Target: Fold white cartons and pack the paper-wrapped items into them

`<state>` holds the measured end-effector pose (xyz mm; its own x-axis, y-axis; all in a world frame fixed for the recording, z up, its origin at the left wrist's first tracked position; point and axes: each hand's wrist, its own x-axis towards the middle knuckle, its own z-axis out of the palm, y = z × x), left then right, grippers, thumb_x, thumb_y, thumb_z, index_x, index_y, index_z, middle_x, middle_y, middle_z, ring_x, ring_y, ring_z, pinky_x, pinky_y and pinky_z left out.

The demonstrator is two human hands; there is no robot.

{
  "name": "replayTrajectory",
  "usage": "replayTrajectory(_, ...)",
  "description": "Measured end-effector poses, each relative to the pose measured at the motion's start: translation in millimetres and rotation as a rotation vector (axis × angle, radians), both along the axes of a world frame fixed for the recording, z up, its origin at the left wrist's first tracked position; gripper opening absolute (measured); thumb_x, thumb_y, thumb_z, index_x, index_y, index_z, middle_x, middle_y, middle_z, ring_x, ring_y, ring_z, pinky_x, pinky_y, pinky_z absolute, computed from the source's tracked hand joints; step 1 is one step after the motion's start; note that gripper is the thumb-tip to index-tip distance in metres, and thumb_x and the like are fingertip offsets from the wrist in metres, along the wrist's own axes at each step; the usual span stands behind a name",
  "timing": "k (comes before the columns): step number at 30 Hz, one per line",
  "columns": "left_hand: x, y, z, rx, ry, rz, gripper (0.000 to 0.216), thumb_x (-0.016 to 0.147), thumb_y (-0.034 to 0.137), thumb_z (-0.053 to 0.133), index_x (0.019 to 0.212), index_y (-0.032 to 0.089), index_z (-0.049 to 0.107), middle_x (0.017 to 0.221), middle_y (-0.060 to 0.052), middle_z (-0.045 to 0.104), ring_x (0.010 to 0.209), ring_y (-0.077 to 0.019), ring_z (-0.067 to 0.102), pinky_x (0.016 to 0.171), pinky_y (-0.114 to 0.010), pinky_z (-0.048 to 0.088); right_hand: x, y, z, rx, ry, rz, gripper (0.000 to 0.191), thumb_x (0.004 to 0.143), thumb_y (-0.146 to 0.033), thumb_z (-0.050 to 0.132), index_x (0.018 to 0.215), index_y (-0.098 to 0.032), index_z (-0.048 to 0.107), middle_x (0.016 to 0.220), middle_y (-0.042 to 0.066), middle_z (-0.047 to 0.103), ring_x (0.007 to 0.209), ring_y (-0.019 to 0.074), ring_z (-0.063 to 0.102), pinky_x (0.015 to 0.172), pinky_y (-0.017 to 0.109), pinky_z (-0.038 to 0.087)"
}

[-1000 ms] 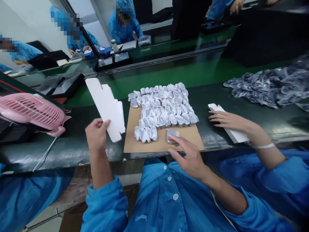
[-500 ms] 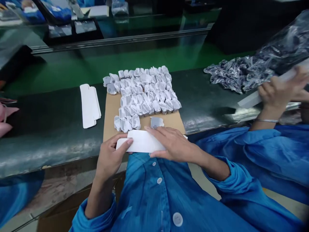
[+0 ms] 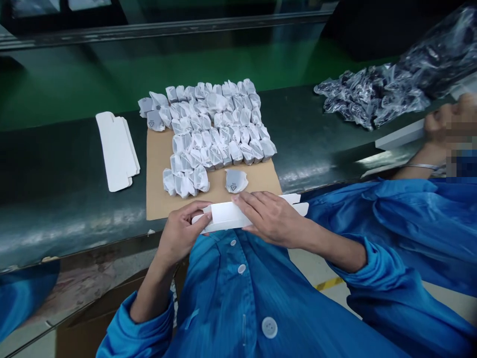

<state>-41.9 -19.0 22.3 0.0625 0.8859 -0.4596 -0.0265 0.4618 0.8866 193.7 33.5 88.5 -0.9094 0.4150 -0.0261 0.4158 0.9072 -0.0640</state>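
A long white carton (image 3: pixel 227 215) with flaps at its ends is held level in front of my blue coat, at the bench's near edge. My left hand (image 3: pixel 182 226) grips its left end, thumb on top by the end flap. My right hand (image 3: pixel 274 219) is closed over its right part, with end flaps sticking out beyond the palm. Just past my right fingers lies a single paper-wrapped piece (image 3: pixel 236 181) with a printed mark. Farther off, several rows of similar wrapped pieces (image 3: pixel 219 134) stand on a brown cardboard sheet (image 3: pixel 158 171).
Flat white carton blanks (image 3: pixel 115 149) are stacked left of the cardboard on the dark green bench (image 3: pixel 55 184). Clear plastic bags with dark contents (image 3: pixel 365 97) lie at the right. Beside me on the right, a co-worker's hand (image 3: pixel 450 124) holds another white carton (image 3: pixel 402 134).
The white carton has gone from a flatter look to a folded, box-like shape, and its right-end flaps now show. My view has tilted down. The co-worker's hand and carton have shifted.
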Motion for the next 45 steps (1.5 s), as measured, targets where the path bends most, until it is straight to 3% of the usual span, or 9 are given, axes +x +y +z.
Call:
replayTrajectory(3,1.5,0.9,4.4,0.101,0.130,0.063,0.008,0.078,0.023,0.070,0.079,0.017,0.076,0.076,-0.003,0.074,0.058,-0.0135,0.066,0.044,-0.018,0.052,2.8,-3.0,-2.4,0.040,0.029,-0.002,0.035,0.097,-0.016,0.040,0.126,-0.003,0.054,0.110,0.020,0.069,0.095,0.0266,0.066,0.076,0.039,0.053)
replayTrajectory(9,32.8,-18.5,16.1,0.512,-0.064,0.476,0.042,0.094,0.038,0.056,0.133,0.024,0.055,0.098,-0.006,0.075,0.079,-0.0196,0.073,0.070,-0.033,0.062,0.8,1.2,-17.6,0.211,0.313,-0.471,0.045,0.095,-0.031,0.054,0.132,-0.006,0.049,0.112,0.020,0.070,0.096,0.0283,0.068,0.080,0.040,0.056)
replayTrajectory(14,79.3,-16.3,7.4,0.603,0.056,0.461,0.093,0.079,0.054,0.071,0.152,0.026,0.020,0.140,-0.016,0.053,0.122,-0.0283,0.059,0.097,-0.042,0.053,-27.4,-28.9,-34.1,0.075,0.445,-0.418,0.053,0.098,-0.030,0.043,0.145,-0.006,0.035,0.126,0.023,0.063,0.117,0.0316,0.062,0.092,0.045,0.054)
replayTrajectory(21,54.1,5.4,-4.0,0.601,0.362,0.290,0.065,0.073,0.034,0.077,0.131,0.022,0.049,0.129,-0.008,0.057,0.118,-0.0249,0.058,0.100,-0.035,0.048,-25.5,1.4,-7.0,-0.574,0.709,-0.528,0.051,0.092,-0.043,0.060,0.137,-0.019,0.052,0.106,0.007,0.064,0.087,0.0156,0.062,0.075,0.029,0.056)
replayTrajectory(25,54.2,4.2,-4.3,0.647,0.328,0.272,0.061,0.074,0.029,0.073,0.129,0.022,0.049,0.123,-0.006,0.058,0.114,-0.0215,0.059,0.099,-0.033,0.048,-29.8,17.8,-14.2,-0.512,0.739,-0.340,0.035,0.094,-0.036,0.060,0.123,-0.017,0.065,0.085,0.003,0.064,0.078,0.0140,0.060,0.072,0.027,0.053)
replayTrajectory(30,50.8,5.8,-4.3,0.584,0.339,0.197,0.052,0.075,0.030,0.071,0.122,0.021,0.051,0.118,-0.006,0.060,0.110,-0.0211,0.060,0.095,-0.034,0.049,-38.2,5.0,-23.5,-0.314,0.778,-0.376,0.026,0.094,-0.031,0.060,0.109,-0.012,0.069,0.086,0.007,0.070,0.076,0.0138,0.064,0.073,0.026,0.053)
replayTrajectory(36,39.8,4.6,-5.2,0.608,0.335,0.044,0.042,0.074,0.034,0.071,0.110,0.022,0.054,0.104,-0.003,0.062,0.093,-0.0195,0.062,0.078,-0.030,0.051,-27.7,19.6,-7.5,-0.912,0.793,-0.559,0.021,0.085,-0.034,0.070,0.094,-0.016,0.072,0.075,0.000,0.068,0.063,0.0091,0.058,0.058,0.020,0.047)
replayTrajectory(40,38.7,5.2,0.9,0.665,0.360,-0.034,0.036,0.073,0.028,0.071,0.104,0.023,0.054,0.099,-0.001,0.063,0.082,-0.0167,0.062,0.069,-0.026,0.049,-24.2,40.6,-7.9,-1.165,1.091,-0.801,0.030,0.091,-0.043,0.061,0.084,-0.014,0.067,0.066,-0.002,0.061,0.053,0.0072,0.054,0.049,0.019,0.044)
replayTrajectory(45,40.5,7.6,6.4,0.587,0.444,-0.070,0.032,0.073,0.031,0.069,0.099,0.022,0.052,0.085,0.001,0.061,0.066,-0.0149,0.058,0.057,-0.025,0.044,-33.0,38.5,-11.1,-1.380,0.903,-0.680,0.030,0.076,-0.041,0.078,0.080,-0.014,0.066,0.073,-0.001,0.064,0.066,0.0092,0.058,0.060,0.021,0.048)
